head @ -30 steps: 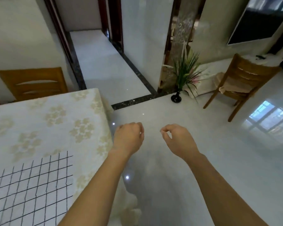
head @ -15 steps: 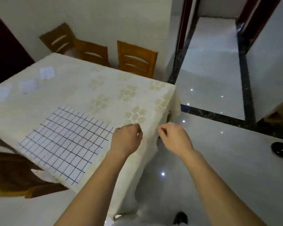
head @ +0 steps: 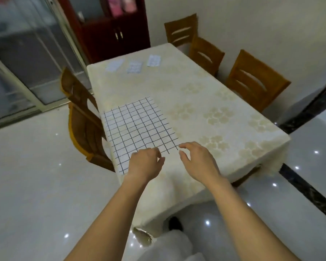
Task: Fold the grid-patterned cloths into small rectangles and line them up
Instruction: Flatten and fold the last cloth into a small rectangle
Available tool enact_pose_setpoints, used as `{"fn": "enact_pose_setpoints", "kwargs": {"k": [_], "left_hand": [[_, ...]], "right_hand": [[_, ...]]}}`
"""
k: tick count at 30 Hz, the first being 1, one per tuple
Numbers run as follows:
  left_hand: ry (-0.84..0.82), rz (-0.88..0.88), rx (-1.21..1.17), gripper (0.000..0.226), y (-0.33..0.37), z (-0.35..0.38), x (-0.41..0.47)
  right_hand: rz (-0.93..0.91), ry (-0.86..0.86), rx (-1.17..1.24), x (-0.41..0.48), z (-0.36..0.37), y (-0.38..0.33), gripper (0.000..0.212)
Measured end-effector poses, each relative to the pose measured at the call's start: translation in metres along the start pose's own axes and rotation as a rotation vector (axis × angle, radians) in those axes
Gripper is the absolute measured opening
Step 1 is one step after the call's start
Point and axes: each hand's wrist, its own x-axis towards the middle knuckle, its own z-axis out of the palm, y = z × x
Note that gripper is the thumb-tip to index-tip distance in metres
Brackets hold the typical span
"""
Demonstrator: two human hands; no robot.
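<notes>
A white cloth with a black grid (head: 137,129) lies spread flat on the near left part of the table (head: 196,102). My left hand (head: 145,163) hovers over the cloth's near edge with fingers loosely curled, holding nothing. My right hand (head: 196,161) is just beside the cloth's near right corner, fingers relaxed and spread, also holding nothing. Three small folded grid cloths lie in a row at the table's far end: one on the left (head: 114,65), one in the middle (head: 134,67) and one on the right (head: 154,60).
The table wears a cream tablecloth with floral motifs. Wooden chairs stand along its left side (head: 83,119) and right side (head: 252,80). A dark red cabinet (head: 109,29) and a glass sliding door (head: 23,53) lie beyond. The floor (head: 36,185) is glossy white tile.
The view swung left from the hallway to face the table. Both hands moved over the table to the grid cloth's near edge, and their fingers loosened.
</notes>
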Motion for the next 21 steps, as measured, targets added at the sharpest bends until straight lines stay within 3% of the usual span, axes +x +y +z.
{"fn": "enact_pose_setpoints", "kwargs": {"k": [11,21], "left_hand": [[-0.097,-0.105,-0.154,0.049,0.003,0.035,0.126],[-0.174,-0.379,-0.23,0.076,-0.082,0.086,0.135]], "right_hand": [[0.044,-0.2,-0.292,0.113,-0.017,0.069,0.038],[-0.146,-0.43,-0.288,0.191,0.095,0.025,0.057]]}}
